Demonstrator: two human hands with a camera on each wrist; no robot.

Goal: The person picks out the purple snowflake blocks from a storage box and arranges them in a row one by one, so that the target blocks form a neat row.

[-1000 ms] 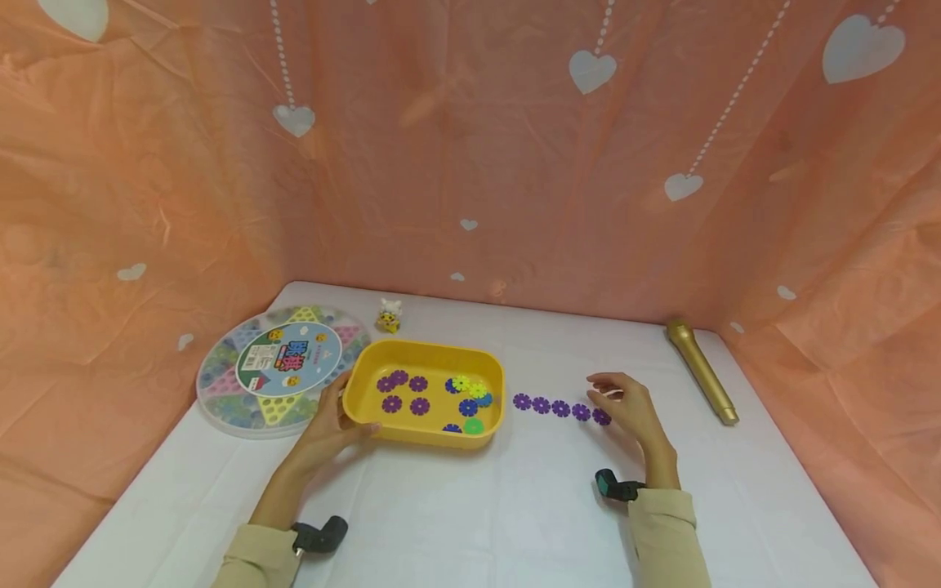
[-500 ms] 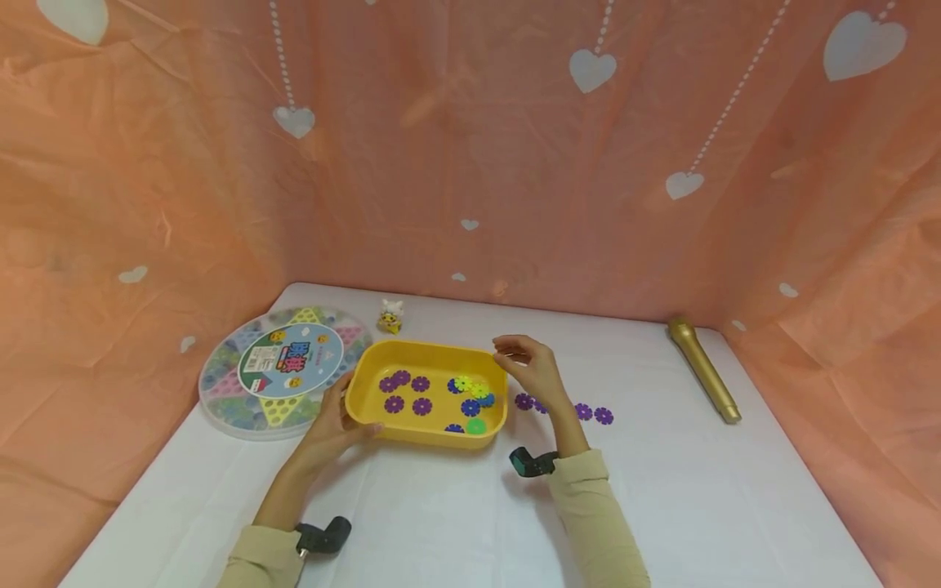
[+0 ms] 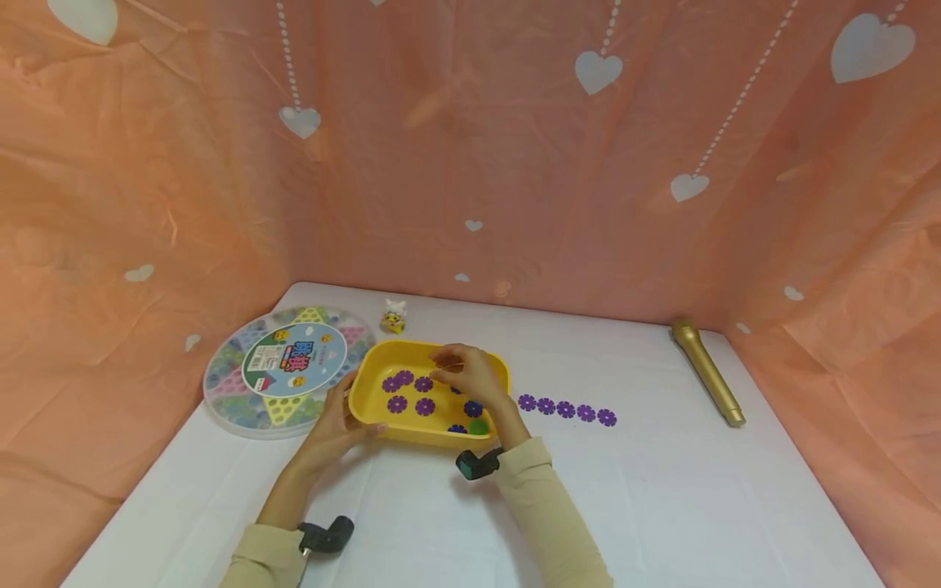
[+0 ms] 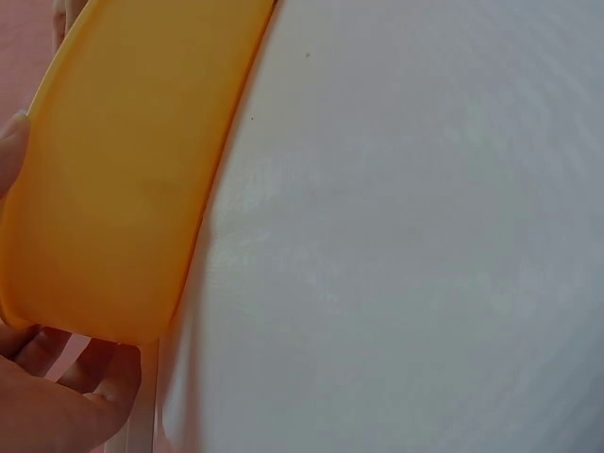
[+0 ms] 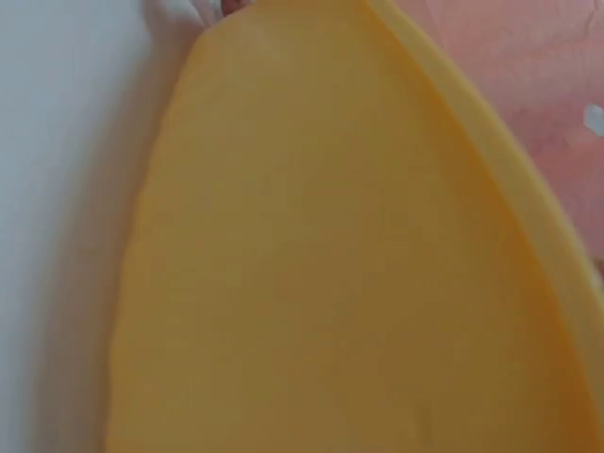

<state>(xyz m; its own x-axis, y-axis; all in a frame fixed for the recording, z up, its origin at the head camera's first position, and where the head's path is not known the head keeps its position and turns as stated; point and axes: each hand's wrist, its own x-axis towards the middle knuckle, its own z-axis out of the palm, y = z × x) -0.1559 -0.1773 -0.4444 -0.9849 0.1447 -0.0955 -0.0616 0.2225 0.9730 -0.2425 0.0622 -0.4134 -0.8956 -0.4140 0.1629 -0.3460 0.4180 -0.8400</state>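
Observation:
A yellow plastic tub (image 3: pixel 422 437) stands mid-table in the head view. My left hand (image 3: pixel 331 429) grips its left end, thumb on the front wall; the left wrist view shows the fingers bent at the tub's end. Inside lie several purple snowflake discs (image 3: pixel 397 404), blue discs (image 3: pixel 474 408) and a green disc (image 3: pixel 479 427). Over the tub's right half reaches my right hand (image 3: pixel 474 376), fingers loosely bent above the purple discs, with nothing seen between them. It hides the yellow discs. The right wrist view is filled by the tub wall (image 5: pixel 302 236).
Right of the tub, several purple discs (image 3: pixel 565 409) lie in a row on the white table (image 3: pixel 662 506). A gold microphone (image 3: pixel 707 371) lies farther right. At the left is a round Chinese checkers set (image 3: pixel 294 359); behind the tub stands a small figurine (image 3: pixel 394 317).
My right hand has moved left from the end of the purple row, past the tub's right rim, to above its inside. The left hand keeps its hold on the tub.

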